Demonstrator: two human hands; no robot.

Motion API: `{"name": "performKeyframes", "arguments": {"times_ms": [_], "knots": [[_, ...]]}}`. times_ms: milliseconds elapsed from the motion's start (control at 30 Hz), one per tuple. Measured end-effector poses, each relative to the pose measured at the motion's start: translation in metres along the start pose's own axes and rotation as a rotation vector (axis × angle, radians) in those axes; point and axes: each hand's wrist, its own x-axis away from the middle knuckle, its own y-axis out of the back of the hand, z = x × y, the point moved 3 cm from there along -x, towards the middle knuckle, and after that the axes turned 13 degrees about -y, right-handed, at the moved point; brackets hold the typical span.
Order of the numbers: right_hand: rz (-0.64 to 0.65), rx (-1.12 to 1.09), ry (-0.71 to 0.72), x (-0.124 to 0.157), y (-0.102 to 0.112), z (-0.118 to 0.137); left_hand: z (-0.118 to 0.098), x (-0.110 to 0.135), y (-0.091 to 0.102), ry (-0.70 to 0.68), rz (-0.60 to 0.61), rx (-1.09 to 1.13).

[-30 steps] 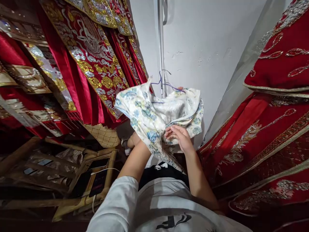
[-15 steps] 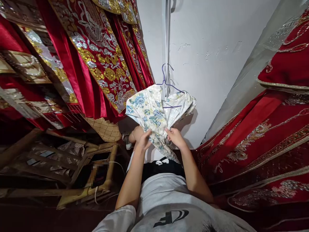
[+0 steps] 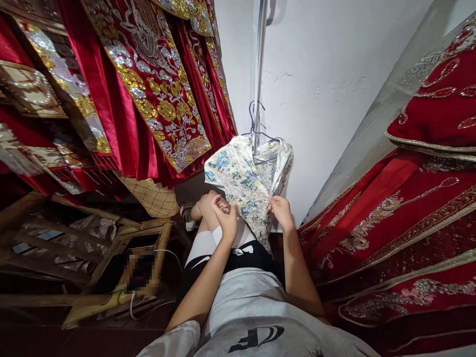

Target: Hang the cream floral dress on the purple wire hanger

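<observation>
A white garment with a blue and green flower print [image 3: 245, 181] hangs on a purple wire hanger [image 3: 256, 130] in front of me. The hanger's hook sits against a white vertical pipe [image 3: 259, 64]. My left hand [image 3: 223, 215] pinches the garment's left edge low down. On the other side my right hand [image 3: 280, 210] is closed on its right edge at about the same height. The cloth hangs down between both hands toward my legs.
Red robes with gold and silver embroidery [image 3: 148, 84] hang close on the left, and more red embroidered cloth [image 3: 401, 213] fills the right. A wooden frame [image 3: 111, 263] with a phone on a cable lies low on the left. A white wall [image 3: 320, 89] stands behind.
The garment was bunched up and spread wide; now it hangs narrower and straighter on the hanger. My left hand came out from under the cloth and took its left edge.
</observation>
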Motion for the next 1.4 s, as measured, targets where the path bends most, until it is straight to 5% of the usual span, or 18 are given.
{"name": "performKeyframes", "arguments": {"times_ms": [167, 333, 433, 667, 833, 1033, 1167, 1267, 1400], "knots": [[0.286, -0.002, -0.033, 0.012, -0.020, 0.007, -0.021, 0.018, -0.038, -0.084, 0.489, 0.114], [0.571, -0.030, -0.023, 0.029, -0.026, 0.027, -0.024, 0.015, -0.040, -0.147, 0.549, 0.135], [0.491, -0.022, 0.028, 0.021, -0.025, 0.061, -0.021, 0.011, -0.035, -0.163, 0.530, 0.125], [0.165, 0.002, 0.176, -0.041, -0.034, 0.198, -0.004, 0.012, -0.054, -0.265, 0.625, -0.050], [0.132, -0.082, 0.211, -0.055, -0.031, 0.216, -0.005, -0.004, -0.068, -0.299, 0.781, -0.094], [0.216, -0.118, 0.247, -0.037, -0.017, 0.200, -0.080, -0.108, -0.059, -0.494, 0.421, 0.045], [0.215, -0.074, 0.356, -0.034, -0.019, 0.203, -0.124, -0.157, -0.068, -0.701, 0.495, -0.042], [0.138, 0.021, 0.408, -0.040, -0.023, 0.190, -0.131, -0.182, -0.064, -0.725, 0.479, -0.065], [0.124, 0.213, 0.337, -0.046, -0.029, 0.148, -0.109, -0.229, -0.020, -0.411, 0.106, 0.109]]}}
